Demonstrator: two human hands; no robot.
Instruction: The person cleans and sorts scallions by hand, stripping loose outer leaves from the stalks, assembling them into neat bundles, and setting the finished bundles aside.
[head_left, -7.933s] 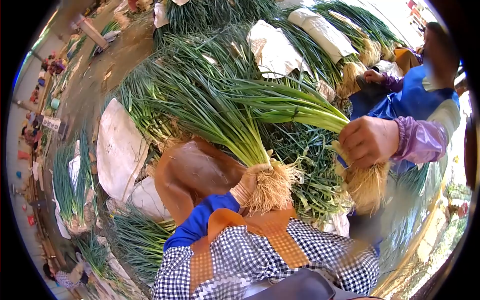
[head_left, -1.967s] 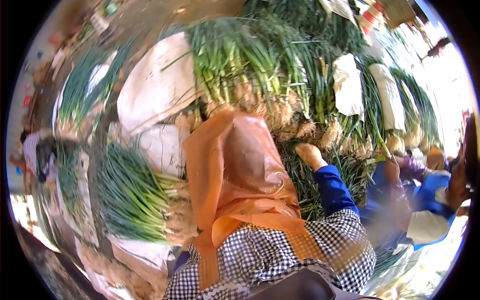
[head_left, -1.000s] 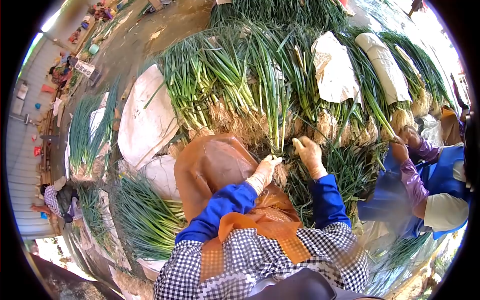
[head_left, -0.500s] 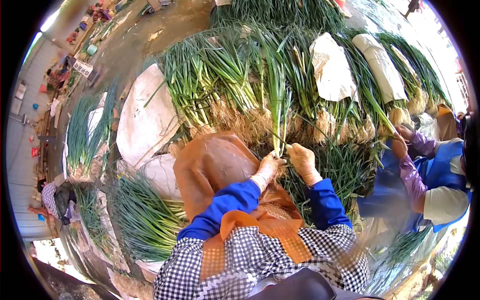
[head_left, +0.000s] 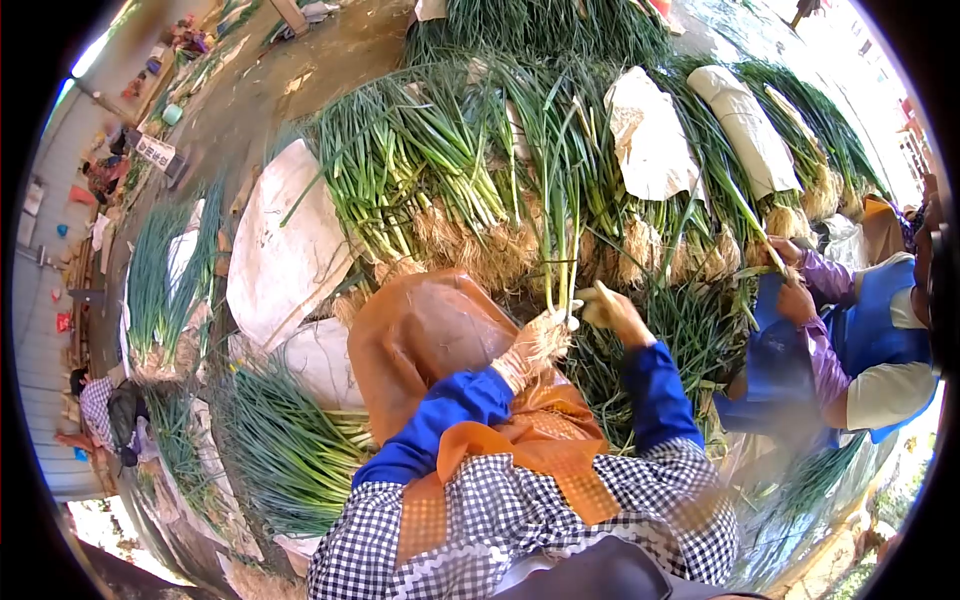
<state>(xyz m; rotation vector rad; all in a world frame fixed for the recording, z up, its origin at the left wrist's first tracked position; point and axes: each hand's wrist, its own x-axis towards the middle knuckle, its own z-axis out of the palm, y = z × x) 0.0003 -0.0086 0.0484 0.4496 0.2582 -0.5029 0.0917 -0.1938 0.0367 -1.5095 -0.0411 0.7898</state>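
Observation:
My left hand (head_left: 541, 343) is closed around the lower ends of a few green onions (head_left: 562, 245). Their pale stalks stand up from my fist, and their green tops spread over the row behind. Close by on the right is my right hand (head_left: 615, 313), its index finger stretched toward the stalks and its fingers apart. I see nothing held in it. A brown apron (head_left: 425, 325) covers my lap beside the left hand. Below and right of my hands lies a heap of loose green leaves (head_left: 690, 335).
Bundled green onions with tan roots (head_left: 475, 240) line the far side, partly under white sheets (head_left: 652, 135). Another pile of green onions (head_left: 285, 440) lies at left. On the right, a person in a blue apron (head_left: 875, 320) handles a long stalk.
My right hand has let go of the thin leaf strip and moved slightly away from the stalks, its index finger straightening. My left hand still grips the green onions, slightly lower.

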